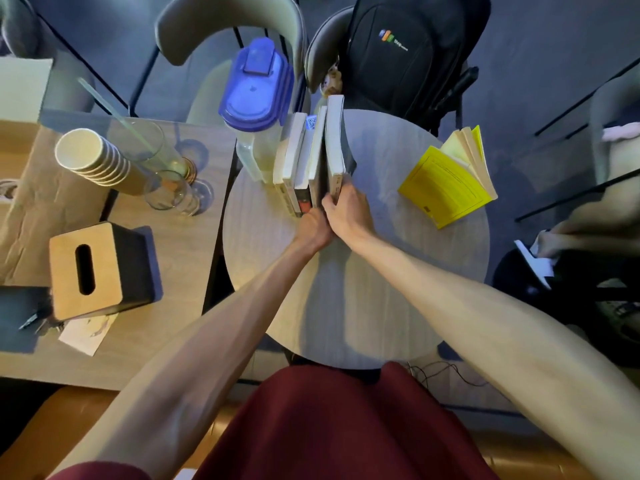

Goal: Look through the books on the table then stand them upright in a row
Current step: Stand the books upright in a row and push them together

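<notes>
Several books [304, 157] stand upright in a row on the round grey table [381, 271], leaning against a water jug. My right hand [346, 209] grips the near edge of the rightmost upright book [335, 140]. Close beside it, my left hand [313, 230] presses against the spines at the row's near end; its fingers are hidden. A yellow book [446, 181] lies flat at the table's right side, its pages fanned open.
A clear jug with a blue lid [256, 95] stands left of the row. The wooden table on the left holds stacked paper cups [93, 157], glasses [169, 188] and a tissue box [97, 271]. Behind the table are chairs and a black backpack [405, 53].
</notes>
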